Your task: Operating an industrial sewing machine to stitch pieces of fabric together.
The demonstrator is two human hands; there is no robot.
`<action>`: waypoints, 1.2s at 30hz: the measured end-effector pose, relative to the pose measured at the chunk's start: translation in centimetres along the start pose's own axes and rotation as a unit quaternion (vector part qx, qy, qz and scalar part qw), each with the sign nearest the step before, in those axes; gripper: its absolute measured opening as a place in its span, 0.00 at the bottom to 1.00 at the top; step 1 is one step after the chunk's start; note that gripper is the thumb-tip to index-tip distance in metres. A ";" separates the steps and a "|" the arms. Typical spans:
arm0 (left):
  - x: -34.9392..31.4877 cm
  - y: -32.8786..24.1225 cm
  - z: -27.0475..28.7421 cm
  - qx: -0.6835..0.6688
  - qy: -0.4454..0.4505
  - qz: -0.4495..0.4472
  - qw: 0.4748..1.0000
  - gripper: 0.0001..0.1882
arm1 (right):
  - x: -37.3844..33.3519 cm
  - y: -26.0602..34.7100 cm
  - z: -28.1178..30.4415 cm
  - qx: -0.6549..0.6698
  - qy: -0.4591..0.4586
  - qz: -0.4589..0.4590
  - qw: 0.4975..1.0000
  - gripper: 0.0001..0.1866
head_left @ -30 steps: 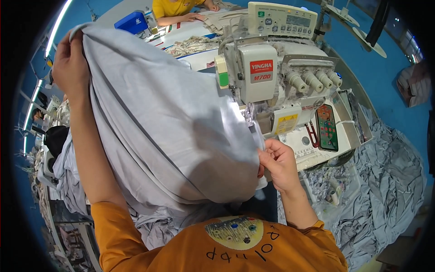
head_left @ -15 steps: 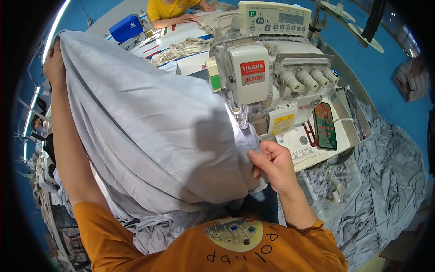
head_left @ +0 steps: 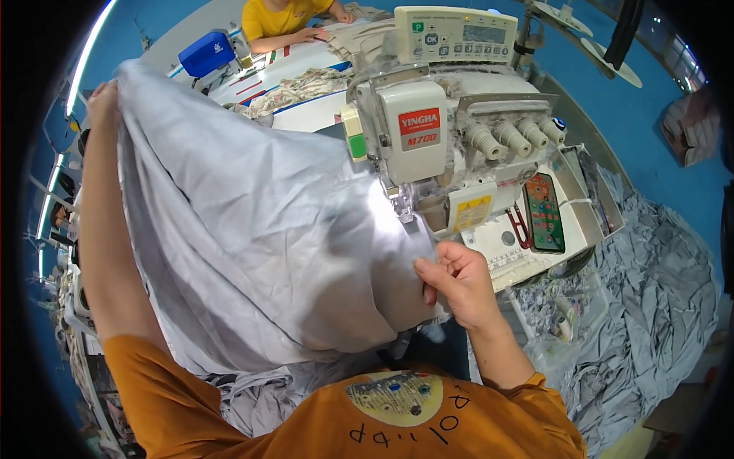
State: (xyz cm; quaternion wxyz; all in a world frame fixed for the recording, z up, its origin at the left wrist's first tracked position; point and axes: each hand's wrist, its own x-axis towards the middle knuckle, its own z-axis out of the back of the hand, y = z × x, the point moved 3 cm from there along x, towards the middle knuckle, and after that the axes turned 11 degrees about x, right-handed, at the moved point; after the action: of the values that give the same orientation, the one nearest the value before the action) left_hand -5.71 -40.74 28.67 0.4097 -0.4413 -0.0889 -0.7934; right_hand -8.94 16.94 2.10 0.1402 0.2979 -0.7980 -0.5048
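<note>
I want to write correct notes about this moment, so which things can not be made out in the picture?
All in the head view:
- Left hand: fingers partly hidden behind the raised cloth.
- Sewing machine: its stitching spot is obscured by metal parts and bright glare.
- Co-worker: head cut off by the upper edge.
- Phone: the icons are too small to tell.

So the cloth [head_left: 252,222] is mostly left of the machine [head_left: 413,138], its right edge by the foot [head_left: 403,208] — right hand [head_left: 461,284] on that edge just in front, left hand [head_left: 105,105] at the far-left end. Phone [head_left: 545,214] lies right, snips [head_left: 521,229] just beside it. Panel [head_left: 455,36] on top, heap [head_left: 650,314] further right.
</note>
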 end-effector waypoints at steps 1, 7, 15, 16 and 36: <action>-4.8 -1.9 0.4 -0.066 0.044 -0.050 0.996 0.32 | 0.0 0.0 0.0 0.004 0.003 0.003 1.000 0.13; -39.3 -7.8 9.5 -0.146 0.382 -0.435 0.802 0.26 | 0.1 -0.4 0.2 0.043 0.007 0.000 0.999 0.14; -40.4 -5.9 11.5 -0.164 0.129 -0.196 0.958 0.04 | 0.1 -0.5 0.0 0.058 -0.007 -0.005 0.998 0.12; -39.6 -6.0 11.3 -0.146 0.145 -0.168 0.964 0.04 | 0.1 -0.4 -0.1 0.058 -0.003 -0.005 0.998 0.12; -41.2 -6.1 9.3 -0.175 0.259 -0.213 0.926 0.10 | 0.0 -0.4 0.0 0.066 0.003 0.000 0.998 0.11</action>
State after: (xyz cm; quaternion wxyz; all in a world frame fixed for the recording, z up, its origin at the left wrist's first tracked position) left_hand 6.95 -8.54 3.71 0.1560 -0.2555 0.0686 -0.9517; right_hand -8.84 16.79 1.72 0.1225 0.3081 -0.8294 -0.4497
